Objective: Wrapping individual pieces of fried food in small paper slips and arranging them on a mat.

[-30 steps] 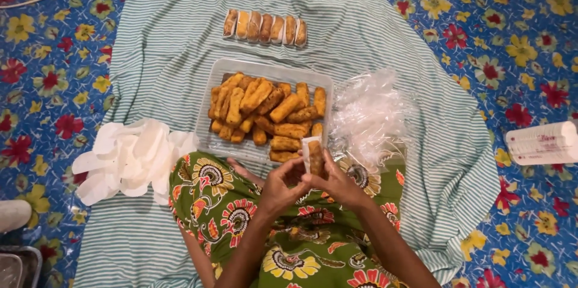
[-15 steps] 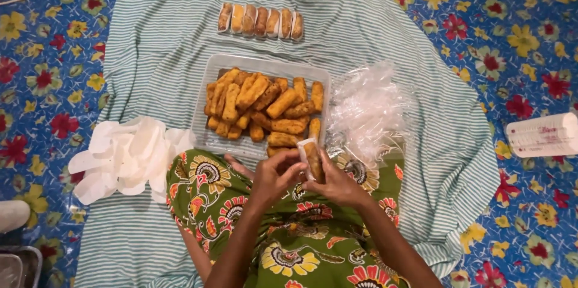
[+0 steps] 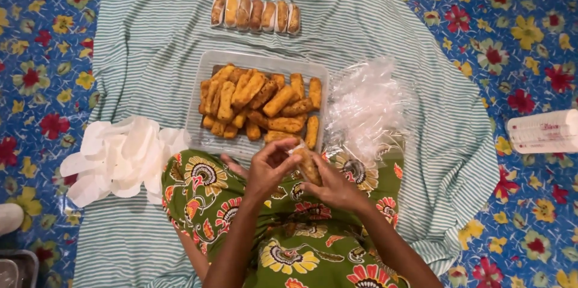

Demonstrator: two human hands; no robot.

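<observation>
Where both hands [image 3: 301,173] meet, a half-hidden fried stick [image 3: 308,165].

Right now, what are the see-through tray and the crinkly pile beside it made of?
The tray looks like clear, stiff plastic: the striped cloth shows through its rim. The crinkly pile seems to be thin, glossy plastic bags or film, creased and shiny.

Tray [image 3: 205,137] of fried sticks [image 3: 259,104] at frame centre on cloth [image 3: 150,23]; row of wrapped sticks [image 3: 255,14] above it near top; pile of paper sheets [image 3: 120,158] lower left of tray; heap of plastic bags [image 3: 367,107] right of tray; box [image 3: 545,131] at far right edge; both hands [image 3: 301,173] just below tray over lap, wrapped stick [image 3: 307,164] between them
</observation>
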